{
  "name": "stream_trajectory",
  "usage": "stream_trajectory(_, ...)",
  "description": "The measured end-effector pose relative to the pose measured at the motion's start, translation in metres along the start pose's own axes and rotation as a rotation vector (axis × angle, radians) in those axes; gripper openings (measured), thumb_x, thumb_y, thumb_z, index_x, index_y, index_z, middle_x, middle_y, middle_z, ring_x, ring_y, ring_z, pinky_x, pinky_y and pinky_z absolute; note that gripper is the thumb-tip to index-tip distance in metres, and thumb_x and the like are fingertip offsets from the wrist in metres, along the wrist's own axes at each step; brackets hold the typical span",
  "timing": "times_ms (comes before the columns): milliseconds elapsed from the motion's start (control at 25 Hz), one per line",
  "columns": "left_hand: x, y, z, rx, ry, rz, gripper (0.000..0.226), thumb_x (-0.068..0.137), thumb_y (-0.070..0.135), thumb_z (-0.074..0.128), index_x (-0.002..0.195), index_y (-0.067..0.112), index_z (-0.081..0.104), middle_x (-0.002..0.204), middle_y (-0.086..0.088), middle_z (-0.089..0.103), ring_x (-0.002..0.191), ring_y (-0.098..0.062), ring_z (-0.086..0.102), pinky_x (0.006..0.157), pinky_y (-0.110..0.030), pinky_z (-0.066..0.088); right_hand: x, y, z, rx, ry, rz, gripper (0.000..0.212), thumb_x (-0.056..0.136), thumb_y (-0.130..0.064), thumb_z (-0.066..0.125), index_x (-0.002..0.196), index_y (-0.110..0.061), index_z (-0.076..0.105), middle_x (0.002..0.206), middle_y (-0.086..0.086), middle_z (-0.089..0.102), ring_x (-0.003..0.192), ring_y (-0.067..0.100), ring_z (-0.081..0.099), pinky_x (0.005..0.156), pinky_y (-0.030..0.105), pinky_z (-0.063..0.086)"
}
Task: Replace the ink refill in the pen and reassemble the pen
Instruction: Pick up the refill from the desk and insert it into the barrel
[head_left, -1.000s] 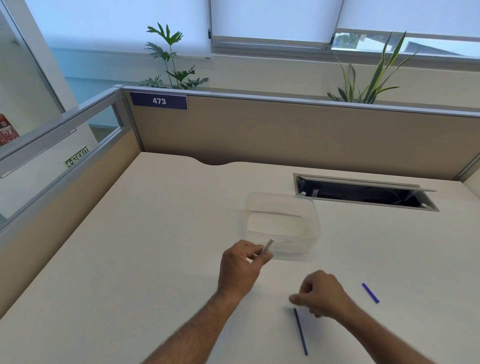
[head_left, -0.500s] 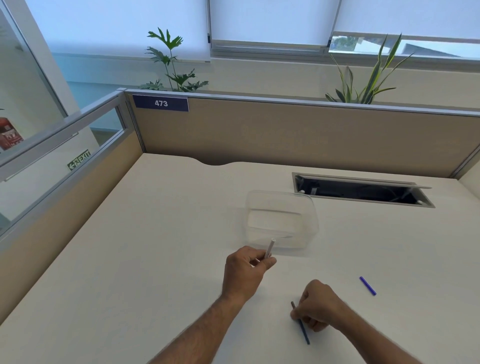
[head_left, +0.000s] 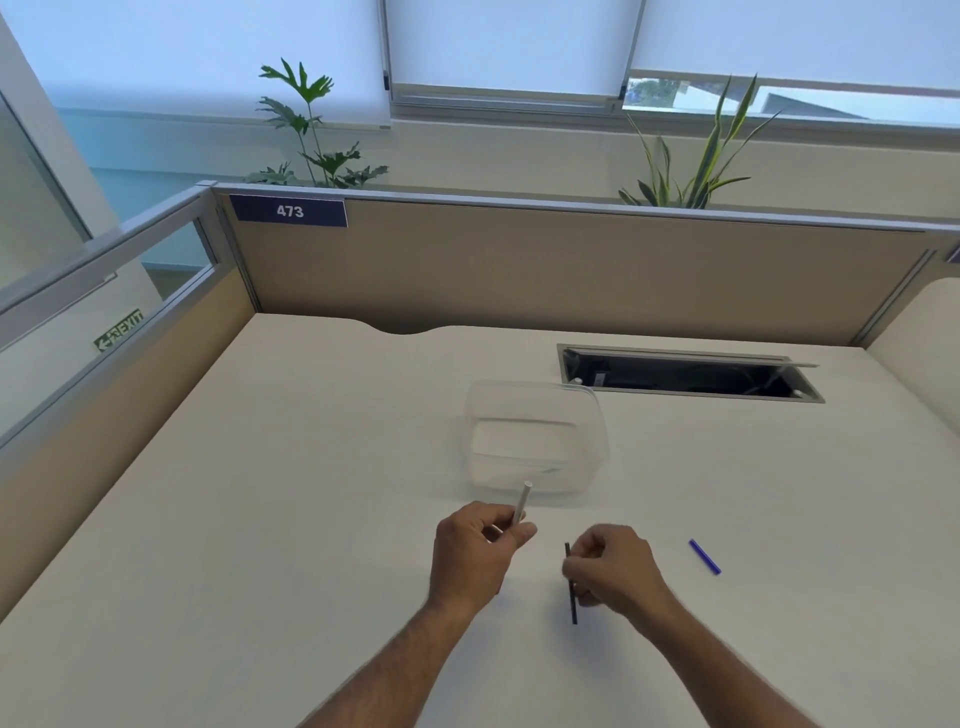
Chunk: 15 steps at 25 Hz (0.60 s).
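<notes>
Because your left hand (head_left: 480, 551) is curled with its back to the camera, you see only the upper part of the barrel (head_left: 521, 503): its lower end is hidden inside the fist, and whether that end is open cannot be made out. The fingers and thumb are closed round it, and the pale tube rises tilted out of the top of the hand, its tip in front of the near wall of the tub (head_left: 537, 436).

Your right hand (head_left: 615, 569) hides the middle of the refill (head_left: 573, 603). A short dark end shows above the fingers and a longer length below them, so the thin rod stands nearly upright in the view; whether its lower end touches the surface (head_left: 260, 519) is unclear. The fingers are bent and pinch the rod at the hand's left edge, just right of your left hand and apart from the barrel.

Right of your right hand, well apart from it, a short blue piece (head_left: 705, 556) lies flat on the surface; what part of the pen it is cannot be told. The clear tub sits just beyond your left hand, and its contents are hard to read through the plastic. Both forearms are cut off by the bottom edge.
</notes>
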<state>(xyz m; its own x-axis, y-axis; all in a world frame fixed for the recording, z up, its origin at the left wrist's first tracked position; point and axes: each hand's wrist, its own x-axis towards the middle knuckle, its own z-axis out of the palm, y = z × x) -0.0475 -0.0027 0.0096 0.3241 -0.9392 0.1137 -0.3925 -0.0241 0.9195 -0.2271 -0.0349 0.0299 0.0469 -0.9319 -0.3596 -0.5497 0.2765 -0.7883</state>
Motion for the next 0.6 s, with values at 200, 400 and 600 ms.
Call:
stream_trajectory(200,-0.002,0.002,0.011,0.02,-0.025,0.009,0.015,0.074,0.033,0.083,0.087,0.028,0.076,0.074,0.019,0.07,0.07,0.0,0.065,0.066,-0.023,0.059,-0.009,-0.018,-0.015,0.152,0.162,-0.26,0.046,0.075,0.002,0.07,0.113,-0.021,0.059,0.066,0.005,0.073,0.06,0.018,0.072,0.059,0.035,0.064)
stream_trajectory(400,-0.004,0.005,0.019,0.006,-0.047,0.01,0.024,0.073,0.032,0.084,0.095,0.023,0.077,0.076,0.018,0.072,0.067,-0.001,0.066,0.067,-0.016,0.055,-0.008,-0.045,-0.033,0.356,0.384,-0.489,0.043,0.081,-0.004,0.074,0.113,-0.027,0.057,0.079,0.0,0.075,0.07,0.019,0.075,0.062,0.031,0.063)
stream_trajectory(600,-0.008,0.011,0.024,-0.008,-0.053,0.011,0.023,0.073,0.035,0.083,0.093,0.024,0.077,0.076,0.02,0.07,0.07,0.003,0.065,0.062,-0.006,0.049,-0.007,-0.062,-0.032,0.44,0.405,-0.587,0.053,0.081,-0.007,0.077,0.122,-0.028,0.051,0.086,-0.007,0.076,0.077,0.017,0.075,0.065,0.023,0.061)
